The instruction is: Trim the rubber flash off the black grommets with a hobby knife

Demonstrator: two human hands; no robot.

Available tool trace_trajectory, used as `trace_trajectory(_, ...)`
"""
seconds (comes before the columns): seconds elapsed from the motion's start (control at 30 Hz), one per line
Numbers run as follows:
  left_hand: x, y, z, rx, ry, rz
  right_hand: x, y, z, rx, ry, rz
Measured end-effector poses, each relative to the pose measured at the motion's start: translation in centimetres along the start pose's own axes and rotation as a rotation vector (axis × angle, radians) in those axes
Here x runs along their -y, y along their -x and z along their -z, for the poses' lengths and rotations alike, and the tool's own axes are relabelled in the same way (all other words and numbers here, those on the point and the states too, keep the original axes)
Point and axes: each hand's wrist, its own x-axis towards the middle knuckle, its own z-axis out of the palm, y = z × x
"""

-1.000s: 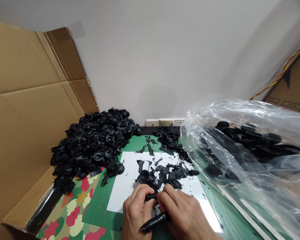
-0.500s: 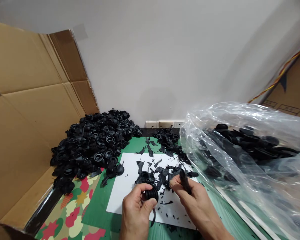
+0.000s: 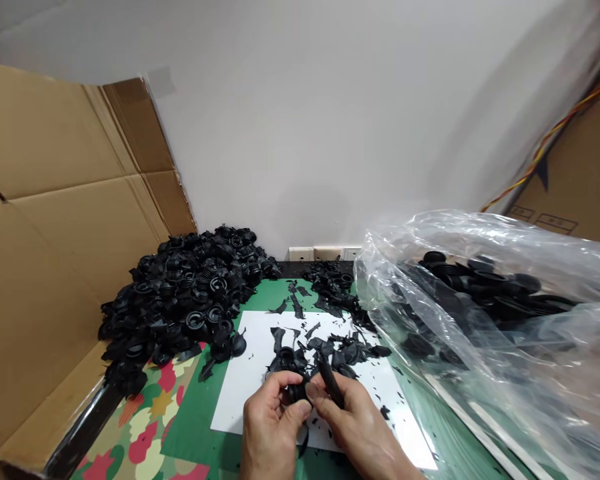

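My left hand (image 3: 270, 427) is closed around a small black ribbed rubber part (image 3: 296, 392), held just above a white sheet (image 3: 240, 400). My right hand (image 3: 355, 427) grips a dark, black-wrapped tool (image 3: 330, 383), and its fingertips meet the rubber part. Black rubber scraps (image 3: 330, 350) lie scattered on the sheet right beyond both hands.
A big heap of black rubber parts (image 3: 190, 293) sits at the left against a cardboard wall (image 3: 45, 220). A clear plastic bag (image 3: 480, 313) with more black parts fills the right. The green mat (image 3: 200, 413) and a patterned cloth (image 3: 145, 433) lie under the sheet.
My right hand, which had drawn apart to the right with the tool half a second ago, has come back to the left hand and touches the rubber part again.
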Motion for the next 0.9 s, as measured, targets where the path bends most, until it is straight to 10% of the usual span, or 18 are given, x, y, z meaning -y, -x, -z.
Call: trace_trajectory(0.9,-1.3,-0.7,0.1,0.232,0.34,0.257,-1.1,-0.1,0.2,0.116,-0.348,-0.126)
